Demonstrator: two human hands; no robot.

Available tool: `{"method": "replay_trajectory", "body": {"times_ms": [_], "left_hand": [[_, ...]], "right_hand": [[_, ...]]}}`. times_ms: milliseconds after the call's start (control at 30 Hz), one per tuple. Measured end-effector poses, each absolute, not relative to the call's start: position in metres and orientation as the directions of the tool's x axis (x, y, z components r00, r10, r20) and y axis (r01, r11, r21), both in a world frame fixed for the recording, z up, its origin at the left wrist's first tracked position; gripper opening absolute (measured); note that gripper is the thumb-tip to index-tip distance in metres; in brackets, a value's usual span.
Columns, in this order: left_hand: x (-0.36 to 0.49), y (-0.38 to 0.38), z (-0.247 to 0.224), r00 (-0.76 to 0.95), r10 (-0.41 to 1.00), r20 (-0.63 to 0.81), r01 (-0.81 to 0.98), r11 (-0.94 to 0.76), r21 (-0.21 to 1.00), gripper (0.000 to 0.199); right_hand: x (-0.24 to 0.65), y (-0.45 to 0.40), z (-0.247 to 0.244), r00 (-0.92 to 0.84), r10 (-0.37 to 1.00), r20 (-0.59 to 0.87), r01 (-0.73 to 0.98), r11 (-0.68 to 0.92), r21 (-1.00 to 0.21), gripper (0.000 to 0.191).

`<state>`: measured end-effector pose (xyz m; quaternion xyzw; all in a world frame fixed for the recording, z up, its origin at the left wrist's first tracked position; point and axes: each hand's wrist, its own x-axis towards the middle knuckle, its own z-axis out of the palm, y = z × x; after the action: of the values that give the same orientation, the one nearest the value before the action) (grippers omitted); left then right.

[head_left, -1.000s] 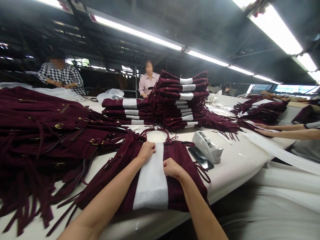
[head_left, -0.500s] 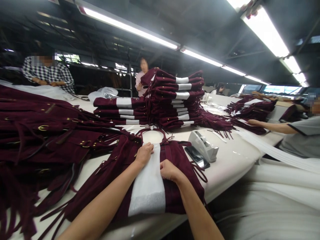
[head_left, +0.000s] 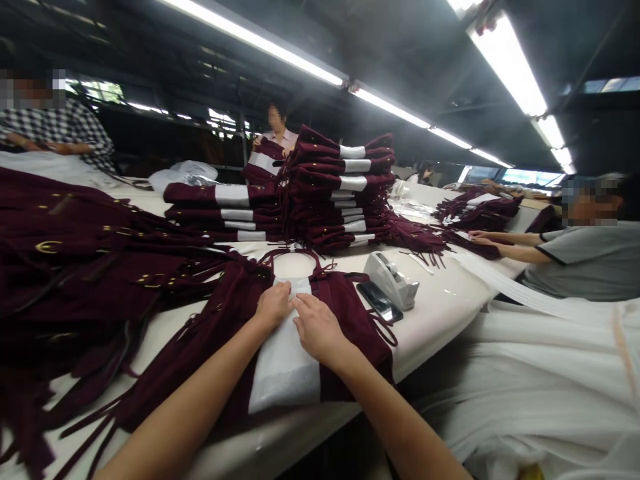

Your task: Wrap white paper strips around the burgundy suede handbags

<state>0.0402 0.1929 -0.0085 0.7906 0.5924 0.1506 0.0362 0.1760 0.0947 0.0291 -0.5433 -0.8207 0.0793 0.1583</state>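
Note:
A burgundy bag [head_left: 345, 313] with a looped handle lies flat on the white table in front of me. Down its middle runs a strip of white foam wrap [head_left: 285, 373]. My left hand [head_left: 274, 305] is on the upper part of the strip, its fingers closed at the wrap. Against its fingertips, my right hand [head_left: 320, 328] rests palm down over the strip's right edge, with fingers stretched out. To the right of the bag's top stand a grey tape dispenser [head_left: 393, 280] and a dark phone [head_left: 379, 301].
Stacks of wrapped burgundy bags [head_left: 345, 193] rise behind my bag. A heap of burgundy bags [head_left: 95, 253] with buckles and fringes covers the left side. White foam sheeting [head_left: 540, 380] hangs at right. Several co-workers stand around, one in a grey shirt [head_left: 585, 260].
My right hand has moved up and left from the strip's right edge, opening out to meet my left hand. The view has shifted slightly right. A co-worker behind now holds up a wrapped bag.

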Motion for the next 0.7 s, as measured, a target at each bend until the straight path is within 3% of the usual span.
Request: {"method": "replay_trajectory", "body": {"times_ms": [133, 367, 433, 500, 567, 600, 700], "left_hand": [[0.040, 0.178, -0.015, 0.282, 0.942, 0.180, 0.918, -0.319, 0.235, 0.025], [0.038, 0.156, -0.034, 0.438, 0.887, 0.144, 0.860, -0.460, 0.220, 0.056], [0.037, 0.155, -0.037, 0.473, 0.871, 0.132, 0.845, -0.491, 0.210, 0.061], [0.036, 0.158, -0.039, 0.494, 0.861, 0.123, 0.836, -0.509, 0.203, 0.062], [0.036, 0.161, -0.040, 0.510, 0.852, 0.115, 0.830, -0.523, 0.195, 0.060], [0.036, 0.162, -0.041, 0.515, 0.849, 0.114, 0.828, -0.528, 0.191, 0.059], [0.036, 0.165, -0.041, 0.521, 0.847, 0.110, 0.825, -0.532, 0.190, 0.056]], "right_hand": [[0.174, 0.106, 0.000, -0.431, 0.902, -0.016, 0.865, 0.408, -0.292, 0.056], [0.178, 0.070, 0.006, -0.379, 0.925, -0.008, 0.887, 0.360, -0.289, 0.054], [0.194, 0.060, 0.020, -0.440, 0.898, -0.024, 0.823, 0.392, -0.411, 0.041], [0.222, 0.061, 0.035, -0.456, 0.890, -0.029, 0.685, 0.330, -0.650, 0.031], [0.265, 0.072, 0.053, -0.268, 0.963, 0.019, 0.552, 0.169, -0.816, 0.030], [0.290, 0.081, 0.062, -0.079, 0.995, 0.055, 0.527, 0.089, -0.845, 0.028], [0.369, 0.118, 0.088, 0.301, 0.940, 0.163, 0.573, -0.042, -0.818, 0.027]]}}
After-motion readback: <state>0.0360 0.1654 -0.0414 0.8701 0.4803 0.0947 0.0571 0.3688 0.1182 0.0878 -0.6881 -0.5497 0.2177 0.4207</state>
